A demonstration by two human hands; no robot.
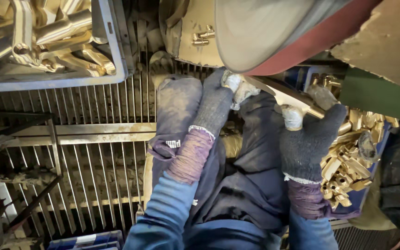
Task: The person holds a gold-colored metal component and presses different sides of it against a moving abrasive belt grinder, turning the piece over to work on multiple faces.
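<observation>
Both my hands wear dark grey knit gloves with worn pale fingertips. My left hand (215, 103) grips one end of a long brass part (281, 92), up against the red-edged grinding belt wheel (274, 32). My right hand (311, 132) holds the other end of the same brass part, lower and to the right. The part lies slanted between the two hands, its upper end touching the wheel's rim. My blue sleeves and purple cuffs reach up from the bottom of the view.
A grey crate (109, 55) of polished brass parts sits at top left. A blue bin (357, 196) full of rough brass pieces stands at right. Metal grating (93, 153) covers the floor at left. Two small brass fittings (202, 37) rest on the dusty machine housing.
</observation>
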